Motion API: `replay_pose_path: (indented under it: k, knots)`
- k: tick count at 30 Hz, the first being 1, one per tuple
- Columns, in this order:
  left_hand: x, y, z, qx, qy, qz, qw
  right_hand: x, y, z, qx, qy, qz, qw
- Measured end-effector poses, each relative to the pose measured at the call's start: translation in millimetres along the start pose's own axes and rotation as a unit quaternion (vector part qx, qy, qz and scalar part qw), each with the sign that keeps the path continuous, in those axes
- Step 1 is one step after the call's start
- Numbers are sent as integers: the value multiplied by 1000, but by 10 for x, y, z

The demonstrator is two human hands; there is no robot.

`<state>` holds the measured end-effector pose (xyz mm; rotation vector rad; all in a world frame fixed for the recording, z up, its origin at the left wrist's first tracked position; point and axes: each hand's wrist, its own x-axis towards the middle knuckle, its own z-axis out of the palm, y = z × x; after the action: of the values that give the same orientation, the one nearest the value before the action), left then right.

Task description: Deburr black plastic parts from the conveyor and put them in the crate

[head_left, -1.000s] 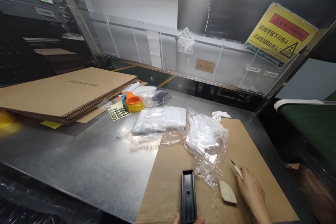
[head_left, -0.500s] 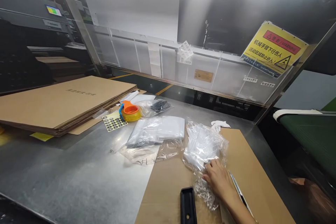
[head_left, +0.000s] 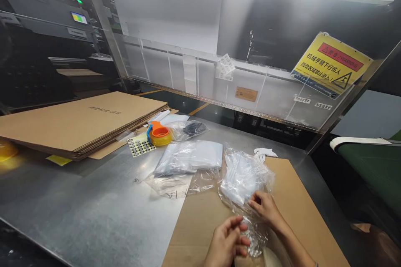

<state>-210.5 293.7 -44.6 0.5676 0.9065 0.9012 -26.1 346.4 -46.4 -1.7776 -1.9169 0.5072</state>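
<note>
My right hand is at the near right side of a crinkled clear plastic bag with white, sheet-like contents. Its thumb and fingertips are pinched together on the film. Lower down, my left hand has its fingers curled but apart, and I see nothing in it. Crumpled clear film lies between the two hands, over a flat cardboard sheet. To the left of the bag is a second clear bag with flat, pale contents.
A tape dispenser and a sticker sheet lie on the metal table. A cardboard stack is at left. A white glove lies behind the cardboard sheet. A green conveyor belt runs at right, under a warning sign.
My left hand has come into view from below and now covers the black tray. My right hand has drawn into a pinch; its forearm hides the slim metal tool. The view has shifted slightly.
</note>
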Motion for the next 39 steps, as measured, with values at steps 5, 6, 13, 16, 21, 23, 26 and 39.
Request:
replay_pose_path:
  k: [5, 6, 13, 16, 21, 23, 26, 39]
  knots:
    - [553, 109, 430, 77, -4, 48, 996, -73, -132, -123, 101, -4, -14, 995]
    - [586, 110, 462, 97, -13, 62, 993, -98, -161, -147, 115, -8, -17, 993]
    - [491, 175, 289, 273, 40, 255, 927, -206, -290, -348, 114, 39, -17, 993]
    - [370, 272, 173, 365, 60, 372, 851, -262, -469, -378, 74, 71, -42, 994]
    - [176, 462, 9, 494, 19, 508, 705, -379, -827, -297, 27, 59, -125, 990]
    - [129, 546, -110, 530, 24, 525, 666, -433, -893, -234, 24, 66, -130, 989]
    - [81, 635, -348, 557, 61, 535, 633, -536, -909, -76, 37, 92, -103, 990]
    - [-97, 603, -1096, 575, 210, 527, 589, -1190, -651, 684, -76, 50, 49, 995]
